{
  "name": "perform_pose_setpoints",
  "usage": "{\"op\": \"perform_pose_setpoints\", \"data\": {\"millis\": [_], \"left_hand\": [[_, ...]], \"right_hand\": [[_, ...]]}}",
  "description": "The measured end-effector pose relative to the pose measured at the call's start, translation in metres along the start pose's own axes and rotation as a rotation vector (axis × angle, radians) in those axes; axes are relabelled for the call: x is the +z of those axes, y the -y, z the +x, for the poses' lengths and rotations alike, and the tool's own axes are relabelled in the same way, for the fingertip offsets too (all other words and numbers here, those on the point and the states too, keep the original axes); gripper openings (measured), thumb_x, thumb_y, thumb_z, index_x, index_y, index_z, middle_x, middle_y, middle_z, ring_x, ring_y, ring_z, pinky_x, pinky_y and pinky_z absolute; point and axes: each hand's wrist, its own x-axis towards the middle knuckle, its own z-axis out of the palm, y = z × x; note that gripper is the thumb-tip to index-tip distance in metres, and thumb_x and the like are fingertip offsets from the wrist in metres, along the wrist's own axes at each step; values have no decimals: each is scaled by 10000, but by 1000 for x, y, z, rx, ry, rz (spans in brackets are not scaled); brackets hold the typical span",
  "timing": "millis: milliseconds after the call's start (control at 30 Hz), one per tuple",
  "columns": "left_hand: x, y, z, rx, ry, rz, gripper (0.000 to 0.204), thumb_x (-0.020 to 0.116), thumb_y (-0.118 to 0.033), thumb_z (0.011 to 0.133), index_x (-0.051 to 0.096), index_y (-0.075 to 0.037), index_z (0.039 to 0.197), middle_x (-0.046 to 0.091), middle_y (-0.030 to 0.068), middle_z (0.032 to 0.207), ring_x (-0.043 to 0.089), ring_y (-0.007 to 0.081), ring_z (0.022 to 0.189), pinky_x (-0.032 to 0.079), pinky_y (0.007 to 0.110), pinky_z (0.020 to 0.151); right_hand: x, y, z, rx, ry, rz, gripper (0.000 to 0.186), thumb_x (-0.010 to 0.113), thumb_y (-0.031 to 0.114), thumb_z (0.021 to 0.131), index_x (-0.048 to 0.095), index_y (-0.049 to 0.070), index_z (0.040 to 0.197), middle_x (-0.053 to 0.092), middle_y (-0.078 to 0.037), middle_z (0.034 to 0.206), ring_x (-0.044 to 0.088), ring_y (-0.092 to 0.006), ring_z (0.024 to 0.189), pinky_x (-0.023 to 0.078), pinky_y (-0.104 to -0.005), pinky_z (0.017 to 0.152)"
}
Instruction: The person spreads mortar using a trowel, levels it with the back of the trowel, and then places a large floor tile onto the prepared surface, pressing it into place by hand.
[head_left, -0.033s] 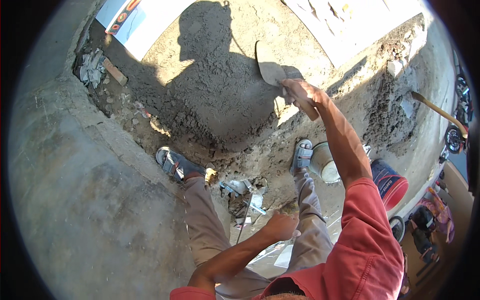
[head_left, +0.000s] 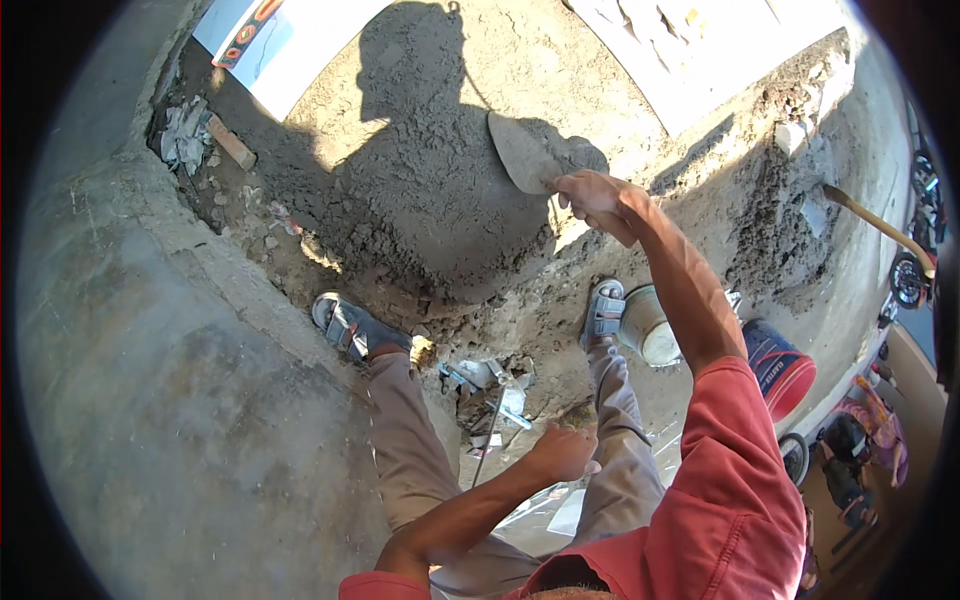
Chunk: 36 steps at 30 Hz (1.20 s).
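Note:
My right hand point(head_left: 592, 195) is closed around the handle of a trowel point(head_left: 522, 155). The pointed metal blade lies over a broad bed of wet grey mortar point(head_left: 430, 200), tip toward the far left, close to its surface. A small mound of mortar point(head_left: 585, 153) rises just beyond the blade's right side. My left hand point(head_left: 562, 453) is curled into a fist in front of my right leg, and nothing sticks out of it. The shadow of a head and shoulders covers much of the mortar.
White sheets point(head_left: 700, 50) lie at the far right, another panel point(head_left: 290, 50) at the far left. A brick piece point(head_left: 231, 142) sits by rubble. Right of my foot stand a bucket point(head_left: 650, 325) and a dark bucket point(head_left: 775, 365). A wooden handle point(head_left: 880, 228) leans further right.
The trowel blade has shifted a little to the left and nearer, turning slightly, as my right hand and wrist tilt with it. My left hand stays where it was.

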Motion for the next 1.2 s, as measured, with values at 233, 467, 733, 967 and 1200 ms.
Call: {"op": "perform_pose_setpoints", "data": {"millis": [233, 467, 733, 967, 1200], "left_hand": [[-15, 0, 3, 21, 48, -19, 485, 582, -439, 856, 574, -2, 1066, 617, 210, 1036, 612, 366, 969, 457, 484, 836], [2, 2, 6, 78, -93, -21, 460, 607, -466, 819, 627, -32, 968, 665, 182, 949, 654, 351, 876, 482, 492, 763], [-22, 5, 0, 48, 2, 35, 552, 575, -480, 848, 562, 6, 1110, 629, 209, 1011, 632, 363, 911, 476, 490, 788], [1, 2, -2, 71, -130, -14, 437, 624, -433, 819, 632, -25, 976, 672, 191, 910, 653, 356, 873, 468, 505, 772], [-22, -8, 1, -2, 101, -15, 507, 592, -435, 853, 564, -26, 1151, 609, 215, 1085, 609, 368, 994, 446, 491, 863]], "right_hand": [[-29, -94, -18, -77, -47, 232, 412, 397, 466, 950, 516, 83, 859, 466, -5, 574, 464, -123, 450, 396, -290, 404], [49, -63, 4, -181, 56, -15, 439, 317, 421, 962, 526, 37, 922, 513, -62, 669, 506, -167, 548, 439, -329, 504], [49, -85, 4, -145, -278, -541, 444, 388, 378, 968, 573, -22, 1021, 628, -286, 910, 597, -469, 854, 459, -525, 713], [-60, -131, -31, -48, -281, 554, 407, 440, 504, 931, 527, 107, 909, 477, 13, 582, 454, -114, 427, 382, -285, 388], [48, -115, 0, -52, -2, -266, 550, 329, 416, 947, 513, 9, 1269, 541, -180, 1277, 551, -372, 1108, 415, -431, 966]]}}
